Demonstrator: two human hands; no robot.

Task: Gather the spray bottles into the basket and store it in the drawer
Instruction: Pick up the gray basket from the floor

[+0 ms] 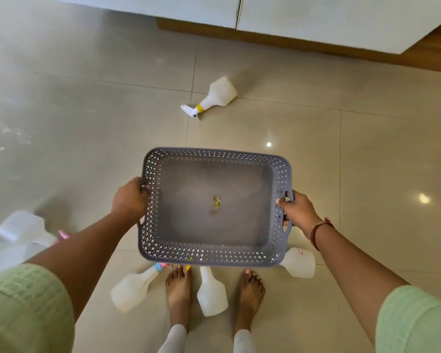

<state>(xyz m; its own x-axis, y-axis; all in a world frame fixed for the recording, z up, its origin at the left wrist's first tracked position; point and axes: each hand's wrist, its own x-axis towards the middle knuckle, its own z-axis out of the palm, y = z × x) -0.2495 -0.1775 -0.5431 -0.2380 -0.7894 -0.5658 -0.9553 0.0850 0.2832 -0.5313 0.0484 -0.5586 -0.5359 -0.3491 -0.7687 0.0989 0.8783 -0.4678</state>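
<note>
A white spray bottle with a pink collar lies on the tiled floor at far left. The left hand grips the left handle of the grey perforated basket, which holds only a small scrap. Below it, a blue-collared bottle and another bottle lie by the bare feet. A yellow-collared bottle lies farther off, near white cabinet fronts. The right hand clasps the right handle; a fifth bottle lies beneath.

There is one grey basket. Five white spray bottles lie around it: one beyond, one left, three below.
</note>
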